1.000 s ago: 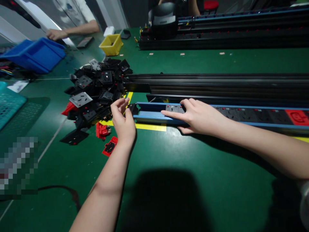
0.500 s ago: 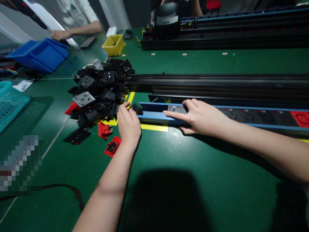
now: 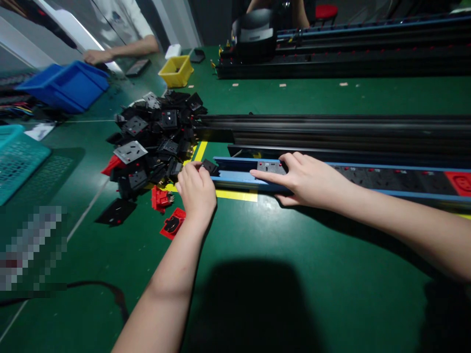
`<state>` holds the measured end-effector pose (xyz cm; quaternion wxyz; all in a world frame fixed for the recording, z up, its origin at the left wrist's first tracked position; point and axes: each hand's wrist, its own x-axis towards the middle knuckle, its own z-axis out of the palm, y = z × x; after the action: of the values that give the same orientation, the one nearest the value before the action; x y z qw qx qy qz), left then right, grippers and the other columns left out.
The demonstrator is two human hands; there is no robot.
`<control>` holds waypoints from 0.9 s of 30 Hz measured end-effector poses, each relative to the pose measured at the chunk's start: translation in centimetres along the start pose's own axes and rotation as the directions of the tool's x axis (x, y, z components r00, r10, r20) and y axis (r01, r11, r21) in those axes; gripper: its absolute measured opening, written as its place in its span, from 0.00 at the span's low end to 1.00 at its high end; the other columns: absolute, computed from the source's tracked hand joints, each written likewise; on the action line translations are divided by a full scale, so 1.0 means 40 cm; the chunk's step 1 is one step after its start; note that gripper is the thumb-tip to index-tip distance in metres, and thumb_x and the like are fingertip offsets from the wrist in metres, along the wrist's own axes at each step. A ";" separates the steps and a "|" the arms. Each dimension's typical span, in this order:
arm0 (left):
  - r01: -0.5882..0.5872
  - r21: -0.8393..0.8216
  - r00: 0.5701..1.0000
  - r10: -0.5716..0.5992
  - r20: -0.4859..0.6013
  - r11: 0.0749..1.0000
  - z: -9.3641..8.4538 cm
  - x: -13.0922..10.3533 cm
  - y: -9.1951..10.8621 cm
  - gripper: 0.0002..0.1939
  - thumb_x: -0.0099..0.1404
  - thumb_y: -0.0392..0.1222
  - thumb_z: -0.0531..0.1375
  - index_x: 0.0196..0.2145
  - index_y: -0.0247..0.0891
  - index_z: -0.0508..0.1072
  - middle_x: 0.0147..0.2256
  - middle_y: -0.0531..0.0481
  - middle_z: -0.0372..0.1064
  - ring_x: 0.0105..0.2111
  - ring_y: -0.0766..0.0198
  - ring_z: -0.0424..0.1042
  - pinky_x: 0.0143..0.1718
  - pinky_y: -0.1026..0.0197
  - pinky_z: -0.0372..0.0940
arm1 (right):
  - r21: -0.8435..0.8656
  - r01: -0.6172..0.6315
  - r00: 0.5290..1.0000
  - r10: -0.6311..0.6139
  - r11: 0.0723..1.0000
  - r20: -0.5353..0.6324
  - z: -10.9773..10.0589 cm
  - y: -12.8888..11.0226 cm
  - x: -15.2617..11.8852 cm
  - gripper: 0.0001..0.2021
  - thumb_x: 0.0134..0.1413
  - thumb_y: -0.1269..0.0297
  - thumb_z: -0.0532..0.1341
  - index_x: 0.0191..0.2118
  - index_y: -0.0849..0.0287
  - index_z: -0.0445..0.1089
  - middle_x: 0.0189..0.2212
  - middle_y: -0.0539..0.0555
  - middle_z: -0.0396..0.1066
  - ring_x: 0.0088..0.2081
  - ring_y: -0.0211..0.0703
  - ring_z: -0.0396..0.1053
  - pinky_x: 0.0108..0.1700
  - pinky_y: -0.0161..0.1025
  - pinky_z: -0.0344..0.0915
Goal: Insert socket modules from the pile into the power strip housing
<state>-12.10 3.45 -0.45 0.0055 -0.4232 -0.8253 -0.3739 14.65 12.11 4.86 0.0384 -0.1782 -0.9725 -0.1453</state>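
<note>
A blue channel rail (image 3: 239,176) lies across the table, with black socket modules (image 3: 375,176) and a red socket (image 3: 459,182) seated along it. My right hand (image 3: 307,177) grips the rail over a socket numbered 20 (image 3: 268,167), its index finger stretched along the near edge and its thumb below. At the rail's left end my left hand (image 3: 197,189) is closed round a black socket module (image 3: 210,167). That module sits at the rail's open end; most of it is hidden by my fingers. Two loose red sockets (image 3: 161,198) lie by my left wrist.
A heap of black socket modules (image 3: 136,126) stands left of the rail. Behind run dark rails (image 3: 331,122). Farther back are a yellow bin (image 3: 176,71), a blue bin (image 3: 68,88) and another person's hand (image 3: 97,57). A teal basket (image 3: 18,162) stands at left.
The fingers of my left hand have curled in a little around the module. My right hand keeps its place on the rail. The whole view has shifted slightly.
</note>
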 end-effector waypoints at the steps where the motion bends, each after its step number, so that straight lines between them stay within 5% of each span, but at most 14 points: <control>1: 0.004 0.001 1.000 -0.004 0.005 1.000 0.001 0.002 -0.002 0.09 0.70 0.42 0.49 0.43 0.39 0.66 0.49 0.33 0.71 0.55 0.38 0.66 0.61 0.31 0.56 | 0.000 -0.001 1.000 0.001 1.000 0.001 0.000 0.000 0.000 0.42 0.63 0.52 0.63 0.76 0.40 0.41 0.46 0.63 0.67 0.43 0.54 0.64 0.43 0.43 0.57; 6: -0.004 -0.081 1.000 0.005 0.020 0.997 0.004 0.008 -0.013 0.06 0.70 0.43 0.51 0.43 0.40 0.60 0.49 0.36 0.67 0.55 0.41 0.64 0.62 0.33 0.56 | -0.016 0.002 1.000 -0.003 1.000 -0.005 -0.001 0.000 0.000 0.43 0.62 0.52 0.63 0.76 0.40 0.41 0.46 0.63 0.67 0.43 0.54 0.64 0.42 0.42 0.57; 12: -0.046 -0.349 0.999 0.036 -0.034 0.936 0.009 0.012 -0.023 0.15 0.66 0.39 0.58 0.48 0.41 0.59 0.51 0.41 0.64 0.50 0.57 0.68 0.57 0.51 0.65 | -0.031 -0.003 1.000 0.004 1.000 0.010 -0.004 -0.001 0.000 0.43 0.62 0.51 0.63 0.76 0.40 0.39 0.47 0.64 0.67 0.43 0.54 0.64 0.42 0.42 0.57; 21: -0.070 -0.607 0.988 -0.028 -0.150 0.792 0.019 0.046 -0.048 0.13 0.71 0.45 0.57 0.48 0.37 0.73 0.47 0.45 0.74 0.47 0.63 0.74 0.52 0.60 0.68 | -0.029 0.002 1.000 -0.001 1.000 0.030 -0.001 0.000 0.000 0.42 0.64 0.50 0.61 0.76 0.40 0.38 0.47 0.65 0.66 0.44 0.57 0.66 0.42 0.43 0.57; 27: -0.058 -0.602 0.997 0.020 -0.070 0.796 0.015 0.038 -0.032 0.17 0.73 0.51 0.57 0.48 0.37 0.78 0.46 0.45 0.79 0.49 0.60 0.77 0.56 0.58 0.69 | 0.008 -0.002 1.000 0.002 1.000 0.009 -0.002 -0.001 0.001 0.41 0.64 0.52 0.62 0.76 0.40 0.41 0.49 0.64 0.68 0.43 0.54 0.65 0.42 0.43 0.56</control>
<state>-13.79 4.43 -1.17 -0.0972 -0.4086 -0.6535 -0.6297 14.62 12.07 4.94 0.0347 -0.1798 -0.9730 -0.1407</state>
